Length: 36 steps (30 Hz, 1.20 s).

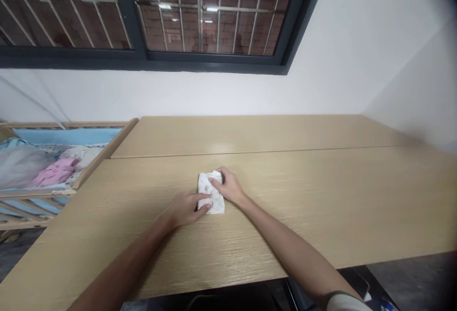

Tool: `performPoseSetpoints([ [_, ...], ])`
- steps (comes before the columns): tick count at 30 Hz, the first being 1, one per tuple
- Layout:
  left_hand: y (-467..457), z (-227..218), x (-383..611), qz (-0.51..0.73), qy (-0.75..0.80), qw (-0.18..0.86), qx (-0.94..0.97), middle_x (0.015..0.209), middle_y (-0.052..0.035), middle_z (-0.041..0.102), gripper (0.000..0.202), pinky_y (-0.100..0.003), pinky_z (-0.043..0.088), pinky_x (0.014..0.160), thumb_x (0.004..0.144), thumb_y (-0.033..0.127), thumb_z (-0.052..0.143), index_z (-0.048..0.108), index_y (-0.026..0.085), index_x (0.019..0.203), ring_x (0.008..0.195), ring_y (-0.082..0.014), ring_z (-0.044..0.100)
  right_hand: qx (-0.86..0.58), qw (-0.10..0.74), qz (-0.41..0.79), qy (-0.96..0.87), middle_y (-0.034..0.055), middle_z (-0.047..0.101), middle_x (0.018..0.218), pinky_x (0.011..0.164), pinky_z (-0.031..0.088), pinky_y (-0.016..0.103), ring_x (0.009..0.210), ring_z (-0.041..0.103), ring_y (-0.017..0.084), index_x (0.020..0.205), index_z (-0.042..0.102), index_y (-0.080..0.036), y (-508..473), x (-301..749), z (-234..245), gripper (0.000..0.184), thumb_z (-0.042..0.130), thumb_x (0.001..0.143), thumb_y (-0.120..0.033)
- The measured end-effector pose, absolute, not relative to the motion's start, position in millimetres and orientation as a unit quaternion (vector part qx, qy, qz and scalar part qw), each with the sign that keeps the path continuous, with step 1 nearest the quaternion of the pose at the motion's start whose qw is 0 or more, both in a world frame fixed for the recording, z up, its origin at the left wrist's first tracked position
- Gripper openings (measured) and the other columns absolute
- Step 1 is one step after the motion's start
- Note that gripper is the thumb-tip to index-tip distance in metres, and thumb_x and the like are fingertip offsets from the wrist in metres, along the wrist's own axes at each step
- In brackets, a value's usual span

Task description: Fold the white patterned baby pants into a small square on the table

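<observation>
We've white pkt (pixel 206 188) flat, in from front edge of worktop (pixel 321 197), L hand (pixel 184 208) spread on it, R hand (pixel 231 189) pinching its edge, prob. midway, rest unclear.

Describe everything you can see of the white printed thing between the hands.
The white printed thing is small and roughly rectangular, with slightly uneven edges and a faintly creased surface. It looks soft, like folded cloth or padded sheet, though the material is uncertain. Small dark and coloured marks show, too small to read. It lies flat on the wooden tabletop. The left hand touches its lower left part; the right hand has its thumb on the upper right.
</observation>
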<state>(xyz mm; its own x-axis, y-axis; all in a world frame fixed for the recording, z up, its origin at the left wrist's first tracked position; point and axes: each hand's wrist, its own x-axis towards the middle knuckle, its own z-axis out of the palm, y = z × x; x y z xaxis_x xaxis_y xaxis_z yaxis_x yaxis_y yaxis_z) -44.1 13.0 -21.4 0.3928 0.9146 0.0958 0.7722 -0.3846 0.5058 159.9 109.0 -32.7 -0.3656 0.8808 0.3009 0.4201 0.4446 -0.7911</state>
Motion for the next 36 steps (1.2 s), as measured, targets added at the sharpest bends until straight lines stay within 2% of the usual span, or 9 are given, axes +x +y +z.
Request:
performPoseSetpoints([
  [3, 14.1, -23.5, -44.6, 0.195, 0.528, 0.189, 0.805, 0.092, -0.0039, 0.075, 0.042, -0.028, 0.042, 0.070, 0.098, 0.051, 0.049, 0.073, 0.027, 0.122, 0.075, -0.0187, 0.065, -0.423, 0.367, 0.308, -0.769, 0.0027, 0.070, 0.091, 0.074, 0.047, 0.030, 0.080, 0.063, 0.019, 0.104, 0.063, -0.019, 107.8, 159.7, -31.1, 0.029, 0.065, 0.089, -0.043],
  [7, 15.0, -22.6, -45.2, 0.197, 0.557, 0.171, 0.789, 0.074, -0.0018, 0.071, 0.042, -0.027, 0.038, 0.063, 0.099, 0.050, 0.046, 0.076, 0.024, 0.111, 0.061, -0.0152, 0.059, -0.417, 0.363, 0.304, -0.775, 0.0029, 0.069, 0.090, 0.074, 0.047, 0.030, 0.080, 0.063, 0.018, 0.103, 0.063, -0.019, 105.4, 159.3, -27.6, 0.026, 0.065, 0.090, -0.041],
  [10, 15.2, -21.5, -45.3, 0.196, 0.562, 0.168, 0.786, 0.067, -0.0004, 0.067, 0.041, -0.027, 0.036, 0.061, 0.100, 0.049, 0.044, 0.076, 0.024, 0.106, 0.058, -0.0144, 0.056, -0.417, 0.361, 0.302, -0.777, 0.0031, 0.069, 0.089, 0.074, 0.046, 0.030, 0.080, 0.062, 0.018, 0.103, 0.063, -0.019, 104.6, 159.4, -25.9, 0.025, 0.065, 0.090, -0.041],
  [27, 15.2, -21.3, -45.7, 0.200, 0.557, 0.176, 0.787, 0.070, 0.0003, 0.065, 0.034, -0.027, 0.036, 0.063, 0.099, 0.045, 0.044, 0.072, 0.026, 0.101, 0.063, -0.0156, 0.057, -0.423, 0.345, 0.295, -0.784, 0.0040, 0.070, 0.090, 0.072, 0.046, 0.030, 0.081, 0.063, 0.019, 0.105, 0.063, -0.019, 104.1, 160.2, -25.9, 0.026, 0.063, 0.091, -0.041],
  [36, 15.5, -22.4, -46.3, 0.193, 0.550, 0.170, 0.795, 0.075, -0.0004, 0.066, 0.035, -0.027, 0.038, 0.065, 0.100, 0.044, 0.041, 0.070, 0.024, 0.107, 0.066, -0.0154, 0.058, -0.417, 0.336, 0.295, -0.792, 0.0049, 0.071, 0.094, 0.074, 0.046, 0.030, 0.084, 0.064, 0.020, 0.107, 0.062, -0.019, 104.3, 161.4, -26.3, 0.027, 0.061, 0.094, -0.042],
])
